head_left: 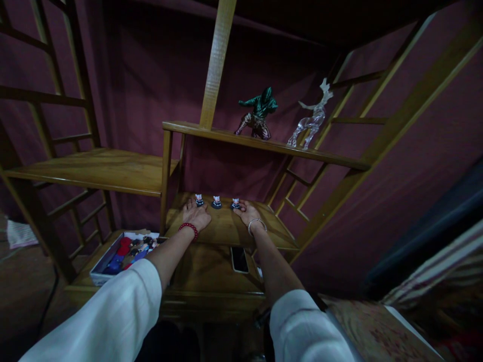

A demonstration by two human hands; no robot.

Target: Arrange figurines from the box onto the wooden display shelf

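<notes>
Three small figurines with white heads and dark round bases stand in a row on the wooden shelf (226,232). My left hand (196,216), with a red bead bracelet at the wrist, has its fingers closed about the left figurine (199,200). Between the hands, the middle figurine (216,202) stands untouched. At the right end, my right hand (248,213), wearing a pale bracelet, pinches the right figurine (235,202) at its base from the right side. Some fingertips of both hands are hidden or too small to see clearly.
Above, a ledge (222,136) holds a green crouching figure (260,113) and a clear deer statuette (311,120). A phone (239,259) lies on the lower board. At left sits a box (101,276) of colourful figurines. A wooden post (166,181) rises beside my left hand.
</notes>
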